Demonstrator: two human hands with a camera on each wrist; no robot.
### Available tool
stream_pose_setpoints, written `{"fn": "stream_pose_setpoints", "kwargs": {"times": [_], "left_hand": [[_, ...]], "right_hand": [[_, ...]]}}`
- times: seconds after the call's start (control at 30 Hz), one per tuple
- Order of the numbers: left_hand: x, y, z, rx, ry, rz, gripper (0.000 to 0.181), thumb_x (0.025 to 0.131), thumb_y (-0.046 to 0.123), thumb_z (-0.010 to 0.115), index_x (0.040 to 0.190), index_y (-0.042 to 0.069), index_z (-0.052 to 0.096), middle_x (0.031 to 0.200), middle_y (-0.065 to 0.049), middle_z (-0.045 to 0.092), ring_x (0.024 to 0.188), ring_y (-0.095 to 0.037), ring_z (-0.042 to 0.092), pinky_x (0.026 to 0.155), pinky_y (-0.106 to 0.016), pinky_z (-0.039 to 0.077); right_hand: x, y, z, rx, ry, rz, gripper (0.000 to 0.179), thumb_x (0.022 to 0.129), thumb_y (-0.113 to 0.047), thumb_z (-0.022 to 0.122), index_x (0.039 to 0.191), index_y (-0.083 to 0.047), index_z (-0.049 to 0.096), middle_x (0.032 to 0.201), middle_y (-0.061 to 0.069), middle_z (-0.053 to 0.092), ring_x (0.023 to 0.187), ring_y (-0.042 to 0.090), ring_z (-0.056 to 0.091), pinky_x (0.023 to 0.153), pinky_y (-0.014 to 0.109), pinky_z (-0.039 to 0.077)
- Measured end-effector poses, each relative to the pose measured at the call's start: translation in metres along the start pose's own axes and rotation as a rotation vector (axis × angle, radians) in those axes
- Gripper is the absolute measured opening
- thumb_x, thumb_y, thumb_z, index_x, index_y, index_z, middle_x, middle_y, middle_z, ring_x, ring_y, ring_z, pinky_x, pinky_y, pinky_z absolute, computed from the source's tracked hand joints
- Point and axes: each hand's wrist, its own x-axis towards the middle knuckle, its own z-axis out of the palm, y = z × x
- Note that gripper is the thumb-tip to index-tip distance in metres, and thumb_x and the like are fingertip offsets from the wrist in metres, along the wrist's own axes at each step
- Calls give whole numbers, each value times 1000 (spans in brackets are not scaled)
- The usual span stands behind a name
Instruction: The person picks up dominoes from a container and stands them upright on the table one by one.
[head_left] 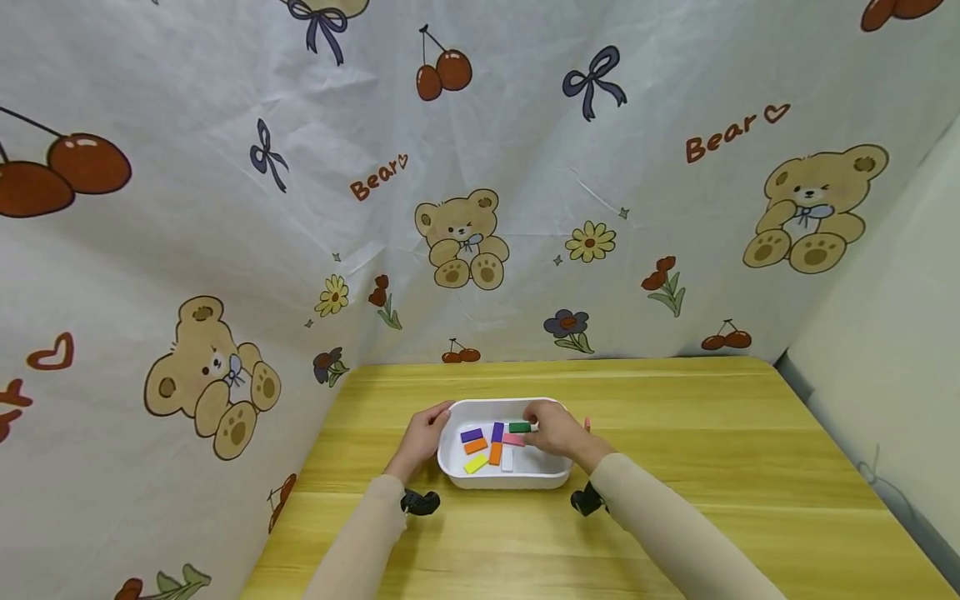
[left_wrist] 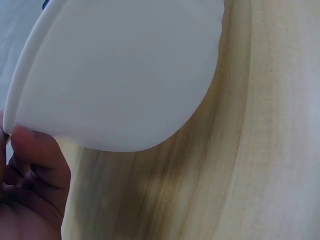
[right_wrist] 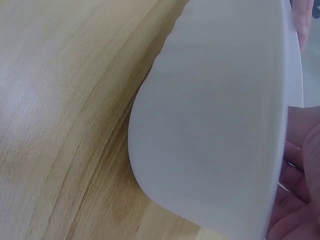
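A white plastic tub [head_left: 504,482] with rounded corners rests on the table, holding small flat blocks in several colours. My left hand [head_left: 422,439] grips its left end; in the left wrist view the thumb [left_wrist: 37,145] presses the outer wall just under the rim. My right hand [head_left: 557,429] reaches over the right end, fingers bent down inside. Its fingertips come right beside a green block [head_left: 520,427] and a pink block [head_left: 513,439]; I cannot tell whether they pinch one. Purple [head_left: 472,435], orange [head_left: 476,447], yellow [head_left: 476,463] and white blocks [head_left: 507,459] lie further left.
The tub stands on a yellow wood-grain table [head_left: 675,467]. Behind and to the left hangs a white cloth [head_left: 510,150] printed with bears, cherries and bows. A pale wall [head_left: 885,333] borders the right side. Black wrist devices [head_left: 422,502] sit on both wrists.
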Motion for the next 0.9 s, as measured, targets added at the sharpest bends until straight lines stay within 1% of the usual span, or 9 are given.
{"fn": "stream_pose_setpoints", "kwargs": {"times": [0.23, 0.43, 0.53, 0.67, 0.73, 0.9], "left_hand": [[1, -3, 1, 9, 3, 8, 40, 111, 30, 49, 148, 19, 59, 157, -7, 52, 149, -33, 43, 120, -53, 42], [1, -2, 1, 13, 13, 19, 40, 111, 30, 49, 147, 20, 60, 157, -7, 52, 149, -33, 44, 121, -52, 41], [1, -3, 0, 15, 17, 16, 39, 110, 31, 50, 147, 21, 60, 157, -7, 52, 149, -33, 44, 121, -52, 41], [1, -4, -1, 11, 13, 4, 40, 110, 32, 50, 148, 20, 59, 158, -6, 51, 149, -33, 43, 121, -53, 41], [1, -4, -1, 12, 10, 2, 41, 110, 32, 49, 149, 20, 58, 158, -6, 51, 149, -33, 43, 121, -53, 41], [-1, -1, -1, 12, 4, 8, 41, 111, 32, 49, 148, 19, 58, 157, -7, 52, 149, -34, 43, 121, -54, 40]], "right_hand": [[2, -2, 3, -79, 1, -8, 29, 84, -16, 86, 103, 1, 72, 98, 13, 72, 85, 20, 57, 89, 43, 56], [5, -6, 2, -129, -20, 24, 27, 86, -15, 84, 104, 0, 71, 95, 8, 69, 87, 18, 57, 91, 42, 57], [7, -7, 3, -166, -15, 7, 26, 84, -15, 85, 101, 1, 71, 88, 6, 66, 84, 19, 56, 89, 41, 56], [10, -6, 6, -221, -2, -2, 23, 80, -10, 86, 93, 0, 71, 82, 4, 64, 79, 20, 55, 85, 40, 56], [12, -5, 8, -247, -7, 10, 20, 79, -8, 85, 92, -1, 70, 82, 5, 65, 79, 20, 57, 86, 40, 57], [13, -4, 11, -254, -45, 66, 15, 83, -4, 79, 96, -3, 70, 86, 6, 66, 82, 20, 61, 92, 41, 60]]}}
